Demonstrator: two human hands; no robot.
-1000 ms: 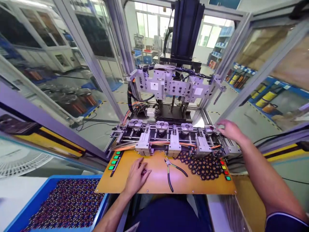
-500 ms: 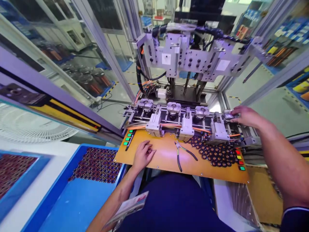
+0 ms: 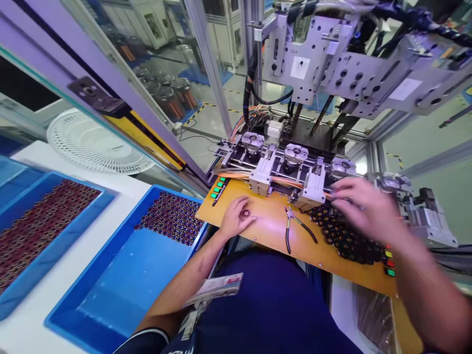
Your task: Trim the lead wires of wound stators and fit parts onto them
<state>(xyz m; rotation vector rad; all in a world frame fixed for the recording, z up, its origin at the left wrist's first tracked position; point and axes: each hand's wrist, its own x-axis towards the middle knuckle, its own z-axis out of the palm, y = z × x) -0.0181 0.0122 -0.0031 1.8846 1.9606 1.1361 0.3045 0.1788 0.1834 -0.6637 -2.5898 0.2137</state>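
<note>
Left hand (image 3: 234, 217) half-curled around one ring (image 3: 246, 213), right hand (image 3: 363, 207) part-open over many dark rings (image 3: 337, 237).
Badge (image 3: 223, 285) below the left hand, print unreadable; ring face-up, whether gripped unclear; one pair of pliers (image 3: 290, 215) between the hands on the counter (image 3: 267, 223), long axis and tips pointing forward; right hand blurred, any hold unclear.

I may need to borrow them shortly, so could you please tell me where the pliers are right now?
In the head view, the pliers lie on the orange panel, right of the left hand and left of the dark rings.
</note>
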